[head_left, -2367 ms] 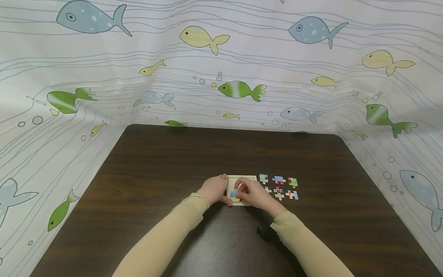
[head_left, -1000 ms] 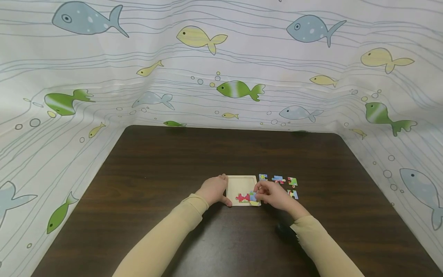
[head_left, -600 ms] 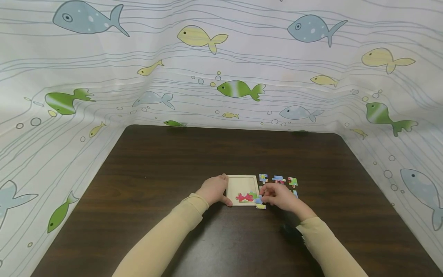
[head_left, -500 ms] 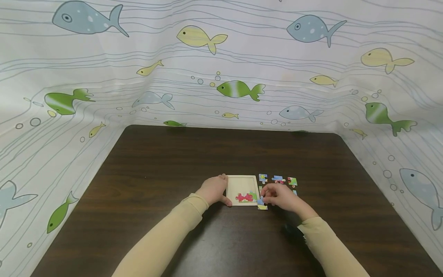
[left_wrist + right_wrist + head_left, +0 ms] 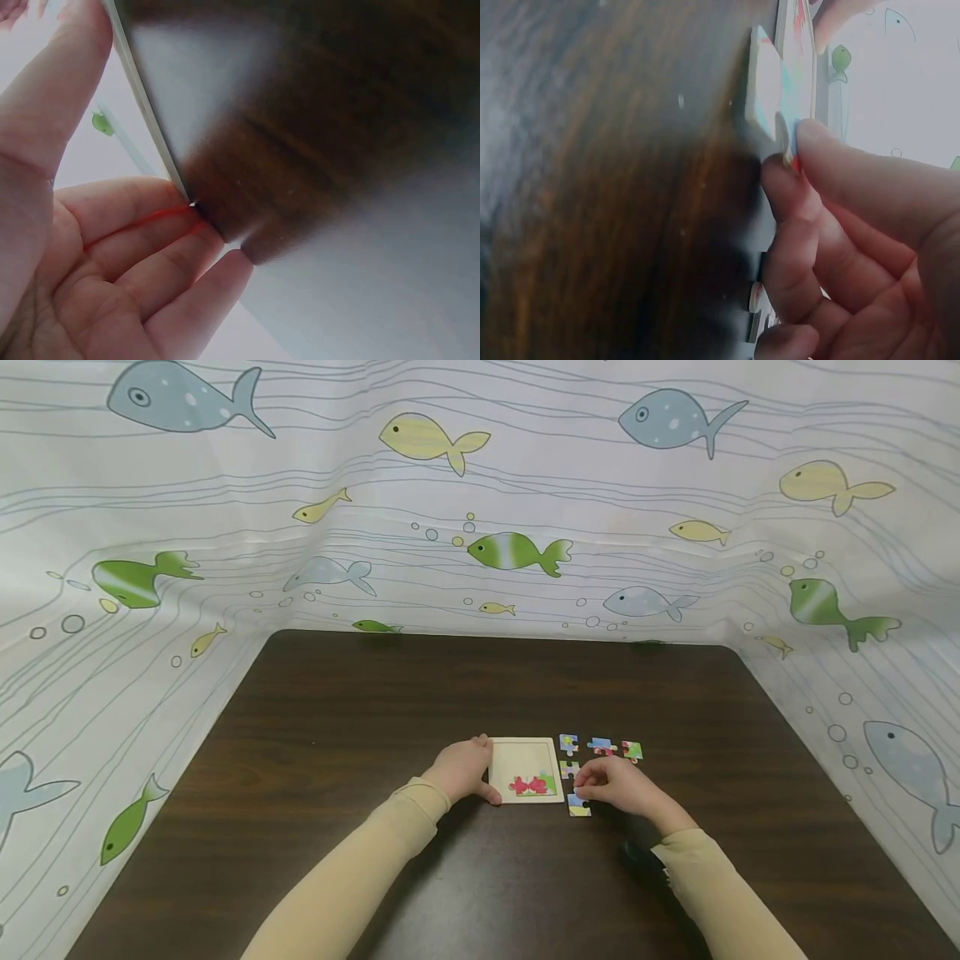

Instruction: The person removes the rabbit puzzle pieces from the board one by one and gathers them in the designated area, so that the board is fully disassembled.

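In the head view, my left hand (image 5: 459, 768) steadies a small wooden puzzle tray (image 5: 517, 741), thumb and fingertips resting along its left edge. The left wrist view shows the fingers (image 5: 150, 240) nearly straight against that edge. Joined jigsaw pieces (image 5: 532, 786), red and green, lie in the tray's near right part. Just right of the tray, my right hand (image 5: 618, 783) pinches a blue and yellow jigsaw piece (image 5: 578, 808) between thumb and index finger. Seen from the right wrist, this piece (image 5: 765, 90) stands at the fingertips beside the tray.
Loose jigsaw pieces lie right of the tray: a blue one (image 5: 568, 743), a blue and red one (image 5: 602, 746), a green one (image 5: 632, 750) and a pale one (image 5: 569, 769). The right hand covers part of this area. A fish-print cloth (image 5: 517, 593) surrounds the dark table (image 5: 360, 710).
My right hand has drawn back rightward from inside the tray, taking the blue and yellow piece over its right rim. The red and green pieces have come into view. The left hand stays put.
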Motion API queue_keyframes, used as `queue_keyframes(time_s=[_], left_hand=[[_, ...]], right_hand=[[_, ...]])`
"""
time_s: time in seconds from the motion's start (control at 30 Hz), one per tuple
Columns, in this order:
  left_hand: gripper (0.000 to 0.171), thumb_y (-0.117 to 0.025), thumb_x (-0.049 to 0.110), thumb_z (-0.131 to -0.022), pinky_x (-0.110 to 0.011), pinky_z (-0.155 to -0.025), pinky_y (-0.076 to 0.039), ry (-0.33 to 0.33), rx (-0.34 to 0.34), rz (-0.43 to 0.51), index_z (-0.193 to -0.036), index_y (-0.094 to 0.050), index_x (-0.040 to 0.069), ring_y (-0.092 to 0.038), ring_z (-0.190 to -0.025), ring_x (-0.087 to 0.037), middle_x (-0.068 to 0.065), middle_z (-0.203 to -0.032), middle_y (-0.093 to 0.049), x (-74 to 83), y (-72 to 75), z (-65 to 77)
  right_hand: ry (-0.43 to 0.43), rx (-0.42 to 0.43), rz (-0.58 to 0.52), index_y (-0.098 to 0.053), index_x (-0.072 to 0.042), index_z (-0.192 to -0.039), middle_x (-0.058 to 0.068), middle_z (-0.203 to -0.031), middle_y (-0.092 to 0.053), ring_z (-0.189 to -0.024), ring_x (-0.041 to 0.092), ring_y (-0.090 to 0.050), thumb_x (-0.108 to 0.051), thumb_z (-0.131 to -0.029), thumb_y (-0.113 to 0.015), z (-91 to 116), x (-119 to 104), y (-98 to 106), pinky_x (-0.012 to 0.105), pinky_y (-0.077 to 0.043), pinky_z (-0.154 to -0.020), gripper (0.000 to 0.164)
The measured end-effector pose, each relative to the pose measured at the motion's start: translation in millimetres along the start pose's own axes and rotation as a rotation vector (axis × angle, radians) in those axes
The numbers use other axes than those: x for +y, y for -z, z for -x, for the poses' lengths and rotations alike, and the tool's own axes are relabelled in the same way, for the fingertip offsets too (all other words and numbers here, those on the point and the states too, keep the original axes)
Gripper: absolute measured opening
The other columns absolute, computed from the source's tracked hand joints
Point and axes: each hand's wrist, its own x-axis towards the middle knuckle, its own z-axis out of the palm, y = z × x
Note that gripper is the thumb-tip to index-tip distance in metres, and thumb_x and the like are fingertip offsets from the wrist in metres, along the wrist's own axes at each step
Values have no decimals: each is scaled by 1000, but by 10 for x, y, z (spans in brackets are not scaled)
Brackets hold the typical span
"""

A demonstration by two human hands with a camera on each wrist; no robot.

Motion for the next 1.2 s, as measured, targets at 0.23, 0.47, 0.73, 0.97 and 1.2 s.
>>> queue_keyframes(time_s=[0.23, 0.47, 0.73, 0.97, 1.2], left_hand=[[97, -79, 54, -65, -34, -93, -50, -3, -1, 14, -136, -47, -4, -52, -124, -26, -19, -141, -47, 5, 19, 22], [98, -78, 55, -65, -33, -92, -51, -7, -2, 1, -137, -46, -4, -52, -124, -26, -18, -141, -47, 8, 21, 29], [99, -78, 55, -66, -34, -92, -51, -3, -9, 14, -137, -45, -4, -52, -125, -26, -18, -142, -46, 0, 7, 23], [99, -77, 56, -65, -33, -92, -51, -8, 0, 3, -137, -45, -4, -52, -125, -26, -18, -141, -47, -4, 8, 24], [99, -78, 54, -66, -34, -92, -51, -4, -9, 18, -138, -45, -4, -52, -125, -26, -18, -142, -46, -1, 22, 37]], right_hand=[[-33, 43, 22, -68, -10, -84, -4, -73, -60, -68, 14, -51, -14, -82, -74, -5, -28, -39, 28, -46, -62, 7], [-39, 67, 54, -70, -11, -84, -4, -73, -59, -68, 14, -50, -13, -81, -75, 2, -49, -48, 28, -46, -62, 6], [-37, 73, 49, -71, -11, -84, -5, -74, -60, -68, 13, -51, -13, -80, -76, 3, -42, -56, 28, -47, -62, 6], [-47, 83, 53, -72, -11, -84, -5, -74, -61, -69, 14, -51, -13, -79, -76, 4, -59, -54, 29, -47, -63, 7], [-61, 79, 52, -72, -11, -83, -5, -73, -60, -69, 14, -51, -14, -79, -77, -5, -77, -48, 29, -47, -63, 7]])
